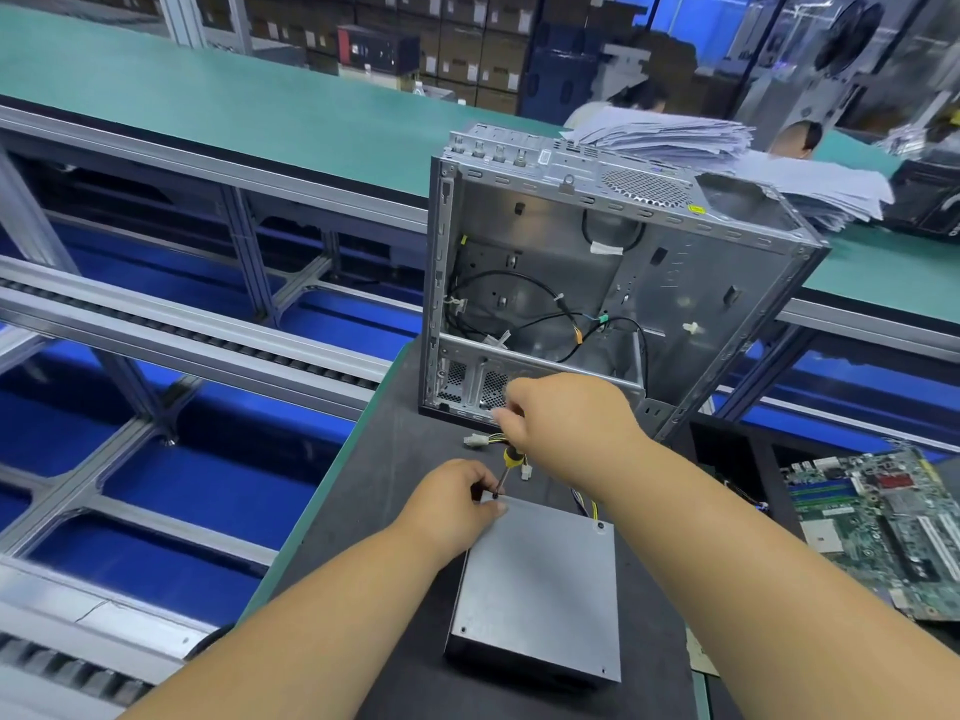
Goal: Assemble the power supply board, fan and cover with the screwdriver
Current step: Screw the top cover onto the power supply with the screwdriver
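a: how are the fingers (511, 415) of the right hand (558, 415) seen?

b: they are curled round the top of the screwdriver (506, 467), whose handle is yellow and black and whose thin steel shaft is tilted down to the far left corner of the power supply cover (540, 584).

a: and the left hand (452, 504)?

b: its fingertips are pinched together at the shaft's tip, just on that corner; whether a screw is held there cannot be told.

a: what is the cover made of?

b: flat, matte grey sheet metal, rectangular, with small screw holes at the corners. it lies on the dark, finely textured counter (395, 459), close in front of the person. yellow and black wires (584, 506) are seen coming out at its far edge, ending in a white plastic connector (475, 440).

a: and beyond it?

b: an open computer case (597, 272) of bare grey steel is stood upright on the counter. black cables (524, 304) are looped inside it, and perforated mesh is seen low in its wall. a green motherboard (878, 527) lies to the right. a stack of grey sheets (727, 153) is seen behind the case.
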A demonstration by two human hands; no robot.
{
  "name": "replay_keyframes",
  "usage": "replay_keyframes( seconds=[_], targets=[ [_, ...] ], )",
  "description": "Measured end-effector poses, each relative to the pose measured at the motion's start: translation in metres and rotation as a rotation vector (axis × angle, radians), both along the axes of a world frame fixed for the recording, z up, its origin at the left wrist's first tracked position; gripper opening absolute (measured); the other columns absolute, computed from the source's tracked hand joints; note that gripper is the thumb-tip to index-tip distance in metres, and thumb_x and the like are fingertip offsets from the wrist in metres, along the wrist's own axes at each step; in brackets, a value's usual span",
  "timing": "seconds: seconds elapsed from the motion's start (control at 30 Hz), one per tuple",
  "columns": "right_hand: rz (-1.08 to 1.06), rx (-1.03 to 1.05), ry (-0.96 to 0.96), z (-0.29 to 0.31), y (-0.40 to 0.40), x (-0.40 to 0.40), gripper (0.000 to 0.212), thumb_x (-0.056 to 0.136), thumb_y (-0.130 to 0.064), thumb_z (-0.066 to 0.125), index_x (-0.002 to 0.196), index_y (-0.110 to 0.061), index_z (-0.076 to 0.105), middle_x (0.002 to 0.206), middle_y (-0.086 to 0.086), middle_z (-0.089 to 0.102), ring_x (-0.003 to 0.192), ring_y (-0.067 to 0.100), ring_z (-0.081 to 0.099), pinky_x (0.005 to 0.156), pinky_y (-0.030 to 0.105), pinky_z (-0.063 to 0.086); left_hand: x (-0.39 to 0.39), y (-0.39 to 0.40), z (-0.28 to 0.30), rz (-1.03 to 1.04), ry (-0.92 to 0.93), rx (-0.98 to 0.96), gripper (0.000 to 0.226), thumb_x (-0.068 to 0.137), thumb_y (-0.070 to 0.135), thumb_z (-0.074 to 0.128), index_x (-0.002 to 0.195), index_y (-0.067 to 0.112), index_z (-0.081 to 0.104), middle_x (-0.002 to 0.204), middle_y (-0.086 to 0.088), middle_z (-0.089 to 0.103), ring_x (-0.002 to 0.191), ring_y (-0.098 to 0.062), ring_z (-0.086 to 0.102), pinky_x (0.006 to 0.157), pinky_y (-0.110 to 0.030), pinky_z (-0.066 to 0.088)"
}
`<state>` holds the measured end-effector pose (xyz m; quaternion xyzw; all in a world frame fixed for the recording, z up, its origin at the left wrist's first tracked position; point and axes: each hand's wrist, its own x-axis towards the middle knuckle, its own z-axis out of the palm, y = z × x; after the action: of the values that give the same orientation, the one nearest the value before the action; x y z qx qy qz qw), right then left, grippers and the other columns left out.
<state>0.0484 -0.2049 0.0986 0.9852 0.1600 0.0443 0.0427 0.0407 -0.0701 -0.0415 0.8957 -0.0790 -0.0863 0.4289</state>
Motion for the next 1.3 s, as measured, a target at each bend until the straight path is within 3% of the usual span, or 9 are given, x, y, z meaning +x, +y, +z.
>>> replay_keyframes(
  seconds=[0.13, 0.23, 0.3, 0.43, 0.67, 0.93, 1.07, 1.2, 1.3],
  targets=[
    [0.018, 0.136, 0.063, 0.000, -0.001, -0.004, 0.015, 0.094, -0.033, 0.040, 0.099, -0.019, 0.043, 0.081, -0.002, 0.051, 0.077, 0.026, 0.048, 0.051, 0.031, 0.025, 0.000, 0.000, 0.000, 0.001, 0.002, 0.000, 0.009, 0.083, 0.029, 0.072, 0.085, 0.030, 0.063, 0.093, 0.010, 0.055, 0.082, -0.007, 0.054, 0.065, -0.015, 0.038],
    [0.088, 0.224, 0.126, 0.006, -0.001, -0.005, 0.026, 0.092, -0.027, 0.049, 0.116, -0.020, 0.044, 0.105, 0.001, 0.058, 0.090, 0.026, 0.053, 0.061, 0.035, 0.039, 0.000, 0.000, 0.000, 0.001, -0.003, 0.011, 0.008, 0.083, 0.029, 0.072, 0.085, 0.029, 0.064, 0.092, 0.010, 0.054, 0.080, -0.004, 0.053, 0.063, -0.012, 0.037],
    [0.100, 0.143, 0.084, 0.005, 0.000, -0.005, 0.027, 0.097, -0.036, 0.049, 0.119, -0.022, 0.043, 0.093, -0.002, 0.058, 0.085, 0.026, 0.056, 0.059, 0.035, 0.042, 0.000, 0.000, 0.000, 0.000, -0.005, 0.021, 0.007, 0.083, 0.029, 0.071, 0.085, 0.030, 0.064, 0.091, 0.012, 0.053, 0.080, -0.003, 0.052, 0.062, -0.012, 0.035],
    [0.012, -0.027, -0.012, -0.004, -0.001, -0.004, 0.029, 0.100, -0.050, 0.036, 0.096, -0.023, 0.047, 0.067, -0.006, 0.041, 0.074, 0.025, 0.052, 0.048, 0.029, 0.021, 0.000, -0.001, 0.000, -0.003, -0.005, 0.027, 0.008, 0.083, 0.029, 0.071, 0.085, 0.031, 0.064, 0.092, 0.012, 0.053, 0.081, -0.004, 0.052, 0.062, -0.012, 0.034],
    [0.063, 0.336, 0.118, -0.004, -0.002, -0.008, 0.021, 0.089, -0.022, 0.047, 0.109, -0.018, 0.039, 0.093, 0.000, 0.049, 0.081, 0.025, 0.047, 0.055, 0.034, 0.030, 0.000, -0.001, 0.000, -0.007, -0.016, 0.038, 0.008, 0.085, 0.029, 0.071, 0.088, 0.027, 0.064, 0.096, 0.008, 0.056, 0.083, -0.007, 0.054, 0.064, -0.010, 0.036],
    [-0.053, 0.056, -0.076, -0.012, 0.002, -0.005, 0.031, 0.097, -0.050, 0.044, 0.087, -0.021, 0.040, 0.060, -0.005, 0.033, 0.063, 0.025, 0.042, 0.046, 0.027, 0.017, 0.000, -0.001, 0.001, 0.000, 0.005, 0.024, 0.007, 0.084, 0.027, 0.071, 0.087, 0.026, 0.065, 0.095, 0.005, 0.057, 0.083, -0.011, 0.055, 0.067, -0.019, 0.041],
    [-0.076, 0.140, -0.075, -0.015, 0.004, -0.009, 0.026, 0.098, -0.044, 0.038, 0.086, -0.021, 0.036, 0.065, -0.005, 0.034, 0.067, 0.026, 0.043, 0.049, 0.028, 0.020, -0.001, -0.001, 0.001, -0.003, 0.016, 0.014, 0.008, 0.084, 0.028, 0.071, 0.084, 0.026, 0.063, 0.096, 0.004, 0.059, 0.086, -0.012, 0.057, 0.073, -0.024, 0.046],
    [0.066, 0.308, 0.047, -0.007, 0.005, -0.009, 0.007, 0.091, -0.023, 0.044, 0.090, -0.021, 0.038, 0.090, 0.000, 0.045, 0.078, 0.024, 0.042, 0.053, 0.032, 0.022, -0.001, -0.002, 0.002, -0.009, 0.032, -0.005, 0.013, 0.084, 0.026, 0.071, 0.079, 0.029, 0.060, 0.098, 0.002, 0.061, 0.088, -0.014, 0.058, 0.079, -0.030, 0.049],
    [0.082, 0.217, 0.004, -0.006, 0.002, -0.007, 0.016, 0.098, -0.034, 0.046, 0.089, -0.023, 0.037, 0.084, -0.003, 0.050, 0.075, 0.022, 0.044, 0.056, 0.031, 0.027, -0.001, -0.002, 0.001, 0.003, 0.026, -0.005, 0.012, 0.083, 0.027, 0.071, 0.080, 0.030, 0.061, 0.095, 0.003, 0.060, 0.084, -0.012, 0.057, 0.073, -0.025, 0.046]
  ],
)
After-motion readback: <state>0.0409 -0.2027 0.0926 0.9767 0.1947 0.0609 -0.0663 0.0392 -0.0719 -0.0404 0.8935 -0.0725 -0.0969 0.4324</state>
